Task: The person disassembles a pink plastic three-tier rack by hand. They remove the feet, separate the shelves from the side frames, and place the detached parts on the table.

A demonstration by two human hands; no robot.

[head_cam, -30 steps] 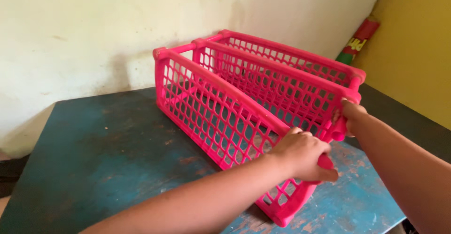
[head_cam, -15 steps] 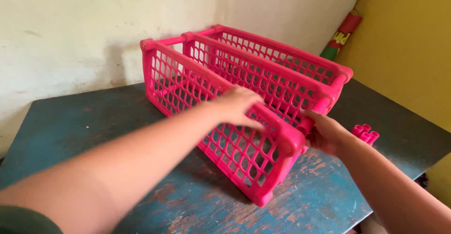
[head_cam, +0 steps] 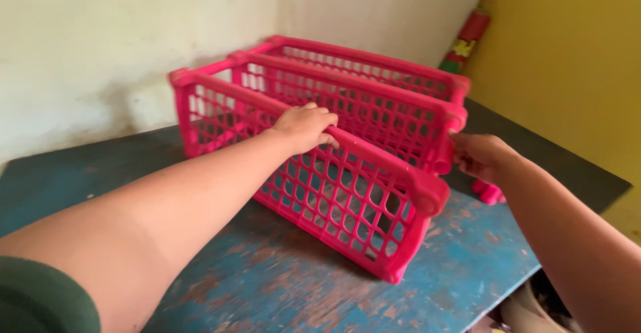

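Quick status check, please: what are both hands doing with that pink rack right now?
Left hand gripping top rail of the near pink lattice panel. Right hand on the corner post of the middle panel. Small pink piece beside it on the blue table.

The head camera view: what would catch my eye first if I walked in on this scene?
The bright pink plastic lattice rack, made of several upright panels, stands on the worn blue-painted table against a whitish wall. The left hand grips the top rail of the nearest panel, while the right hand holds the rack's right end. A small pink plastic piece lies on the table just below the right hand.
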